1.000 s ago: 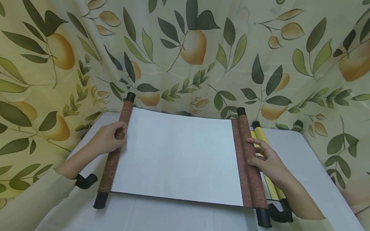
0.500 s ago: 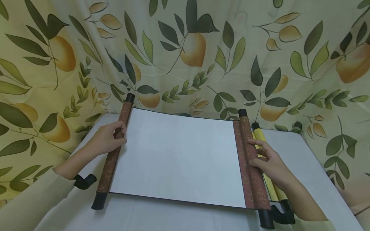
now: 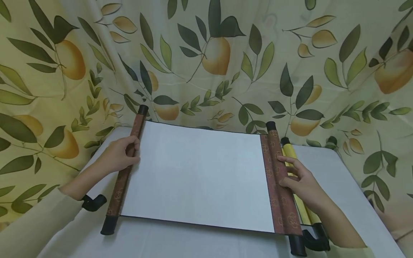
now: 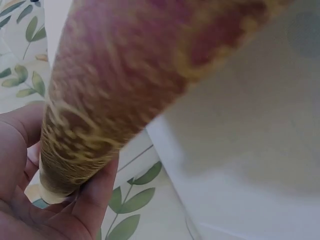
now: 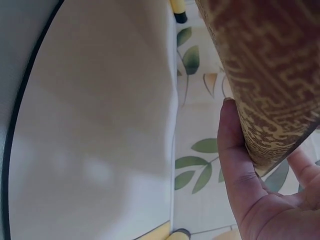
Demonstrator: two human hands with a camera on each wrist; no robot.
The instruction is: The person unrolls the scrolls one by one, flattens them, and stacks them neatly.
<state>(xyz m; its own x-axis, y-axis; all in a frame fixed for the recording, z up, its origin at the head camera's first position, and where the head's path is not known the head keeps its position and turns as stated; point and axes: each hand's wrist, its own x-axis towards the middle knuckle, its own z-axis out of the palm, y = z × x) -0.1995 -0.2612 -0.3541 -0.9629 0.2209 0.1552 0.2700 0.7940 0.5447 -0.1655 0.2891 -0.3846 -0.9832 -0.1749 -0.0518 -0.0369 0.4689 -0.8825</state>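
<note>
A hanging scroll with a blank white sheet (image 3: 200, 175) is spread between two reddish-brown patterned rollers with black end caps. My left hand (image 3: 120, 154) grips the left roller (image 3: 118, 190) near its middle, thumb on the side toward the sheet. On the other side, my right hand (image 3: 300, 182) holds the right roller (image 3: 289, 208) with thumb and fingers. In the left wrist view, fingers (image 4: 95, 200) wrap beneath the patterned roller (image 4: 115, 90). The right wrist view has the thumb (image 5: 232, 140) along the other roller (image 5: 275, 75).
A second scroll with yellow rollers (image 3: 291, 150) and black caps lies at the right, partly covered by the brown one and my right hand. Both lie over a white table (image 3: 326, 168). A fruit-and-leaf patterned curtain (image 3: 206, 89) hangs right behind the table.
The left roller has shifted slightly left and the right roller slightly right, widening the spread sheet a little. Both hands keep their hold.
</note>
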